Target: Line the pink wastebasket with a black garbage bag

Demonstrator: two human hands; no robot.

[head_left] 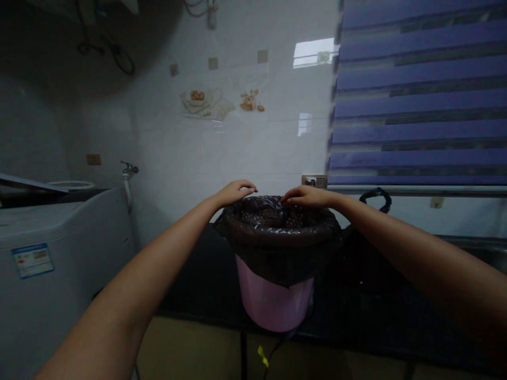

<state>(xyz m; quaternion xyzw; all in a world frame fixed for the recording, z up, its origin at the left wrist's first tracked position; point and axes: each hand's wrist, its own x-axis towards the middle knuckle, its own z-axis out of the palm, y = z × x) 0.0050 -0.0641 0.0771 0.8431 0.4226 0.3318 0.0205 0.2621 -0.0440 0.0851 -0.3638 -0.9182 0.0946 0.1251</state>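
A pink bin [273, 298] stands upright on the dark countertop. It is lined with a black plastic bin bag [277, 253], folded out over the rim and hanging down the outside in a loose point. My left hand [236, 192] rests at the far left of the rim, with its fingers stretched toward the middle and nothing seen in them. On the far right side, my right hand [307, 196] has its fingertips drawn together on the bag's edge. Inside the bin, the bag's shiny film lies crumpled, and a dotted pattern shows through it.
Right of the bin, a dark shape with a black loop [376, 195] on top is partly hidden by my forearm. A white washing machine [75, 248] stands at left, near a wall tap [129, 168]. A socket [315, 181] and a purple striped blind [420, 95] are behind.
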